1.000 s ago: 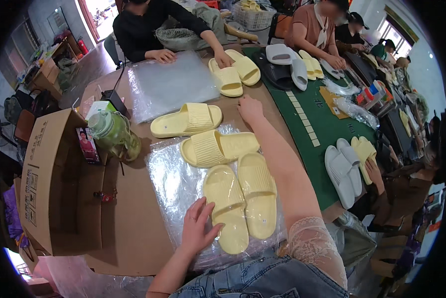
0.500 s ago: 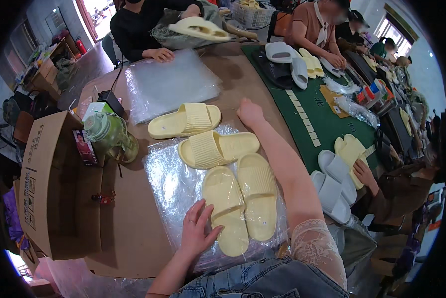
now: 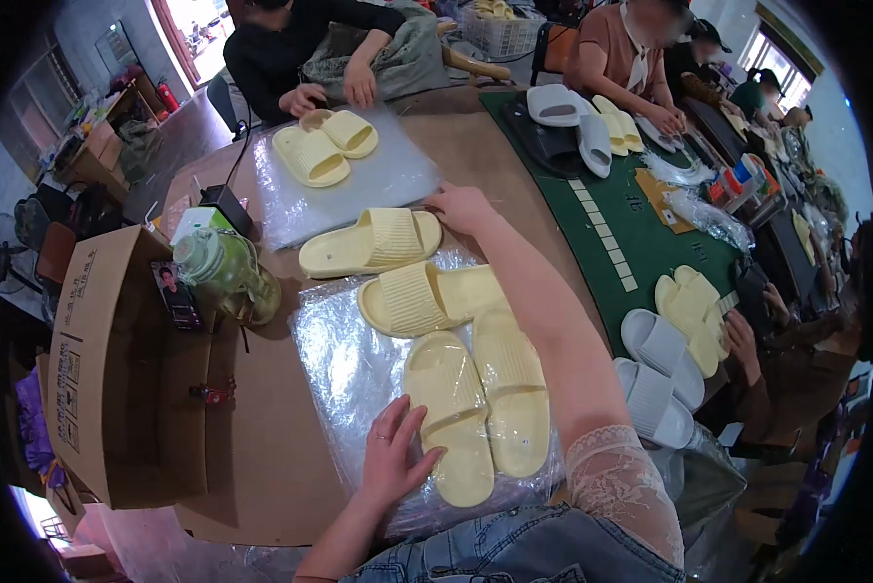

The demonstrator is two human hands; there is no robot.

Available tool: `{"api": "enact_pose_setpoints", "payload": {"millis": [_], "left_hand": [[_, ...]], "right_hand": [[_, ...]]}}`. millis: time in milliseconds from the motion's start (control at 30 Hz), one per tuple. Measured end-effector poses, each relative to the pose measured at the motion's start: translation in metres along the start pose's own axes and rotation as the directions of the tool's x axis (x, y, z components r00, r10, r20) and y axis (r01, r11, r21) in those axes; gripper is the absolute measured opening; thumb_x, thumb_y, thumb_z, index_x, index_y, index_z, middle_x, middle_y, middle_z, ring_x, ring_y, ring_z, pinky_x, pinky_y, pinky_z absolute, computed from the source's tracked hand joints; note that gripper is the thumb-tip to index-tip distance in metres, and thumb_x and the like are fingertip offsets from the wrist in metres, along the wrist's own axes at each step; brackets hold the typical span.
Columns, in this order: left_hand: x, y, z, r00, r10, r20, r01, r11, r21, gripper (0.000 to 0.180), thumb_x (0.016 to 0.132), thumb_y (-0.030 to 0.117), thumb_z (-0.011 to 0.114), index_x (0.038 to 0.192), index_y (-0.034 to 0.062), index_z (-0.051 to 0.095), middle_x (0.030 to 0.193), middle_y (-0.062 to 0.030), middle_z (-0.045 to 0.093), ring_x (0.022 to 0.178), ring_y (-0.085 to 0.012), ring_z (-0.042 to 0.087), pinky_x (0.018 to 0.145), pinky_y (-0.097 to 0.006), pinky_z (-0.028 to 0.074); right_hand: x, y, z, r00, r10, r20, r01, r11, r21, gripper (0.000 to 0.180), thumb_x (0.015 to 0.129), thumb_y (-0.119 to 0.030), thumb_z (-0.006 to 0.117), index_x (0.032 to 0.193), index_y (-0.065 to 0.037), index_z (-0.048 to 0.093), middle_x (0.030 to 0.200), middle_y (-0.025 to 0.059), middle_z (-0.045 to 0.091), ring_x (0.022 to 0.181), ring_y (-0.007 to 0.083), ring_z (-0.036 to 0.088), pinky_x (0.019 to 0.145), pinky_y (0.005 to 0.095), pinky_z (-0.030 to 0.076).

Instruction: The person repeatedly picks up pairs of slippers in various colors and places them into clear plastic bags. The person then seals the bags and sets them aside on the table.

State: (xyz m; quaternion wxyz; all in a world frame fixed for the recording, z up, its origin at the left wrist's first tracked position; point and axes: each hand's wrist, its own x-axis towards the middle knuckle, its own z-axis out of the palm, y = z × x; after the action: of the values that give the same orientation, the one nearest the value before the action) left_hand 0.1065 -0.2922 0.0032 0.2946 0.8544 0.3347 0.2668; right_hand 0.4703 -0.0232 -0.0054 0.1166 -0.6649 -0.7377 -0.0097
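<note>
Two pale yellow slide slippers, a left one and a right one, lie side by side under clear plastic on a stack of clear plastic bags. My left hand rests open at the left slipper's edge, thumb apart from the fingers. My right hand reaches across the table, fingers stretched out close to the end of another yellow slipper; whether they touch it I cannot tell. A further yellow slipper lies crosswise between, partly covered by my right forearm.
Across the table, a person in black sits with both hands by a yellow slipper pair on a plastic stack. At left stand an open carton and a green bottle. Right, a green mat holds more slippers.
My right hand has moved left toward the far yellow slipper, its fingers opening out. The person opposite has put a slipper pair down on the plastic stack. My left hand stays at the slipper.
</note>
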Motion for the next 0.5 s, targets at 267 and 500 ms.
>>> {"api": "enact_pose_setpoints", "payload": {"millis": [267,500], "left_hand": [[0.000,0.003,-0.001,0.999,-0.029,0.022,0.029,1.000,-0.005,0.069,0.079,0.032,0.081,0.139,0.0100,0.053,0.146,-0.0208,0.044,0.131,-0.0402,0.046,0.107,-0.050,0.040],[-0.003,0.001,0.001,0.999,-0.038,0.014,0.038,0.999,0.008,0.070,0.079,0.031,0.081,0.140,0.0105,0.052,0.147,-0.0202,0.043,0.131,-0.0402,0.046,0.107,-0.050,0.039]], "right_hand": [[0.007,0.007,0.000,0.969,0.107,0.223,-0.049,0.966,-0.253,0.029,0.082,-0.024,0.065,0.103,-0.006,0.073,0.110,0.0145,0.068,0.099,0.0330,0.069,0.083,0.0456,0.056],[-0.054,0.008,-0.019,0.947,0.215,0.240,-0.181,0.971,-0.158,0.035,0.077,-0.026,0.065,0.102,-0.002,0.072,0.096,0.0198,0.070,0.095,0.0376,0.069,0.083,0.0471,0.056]]}}
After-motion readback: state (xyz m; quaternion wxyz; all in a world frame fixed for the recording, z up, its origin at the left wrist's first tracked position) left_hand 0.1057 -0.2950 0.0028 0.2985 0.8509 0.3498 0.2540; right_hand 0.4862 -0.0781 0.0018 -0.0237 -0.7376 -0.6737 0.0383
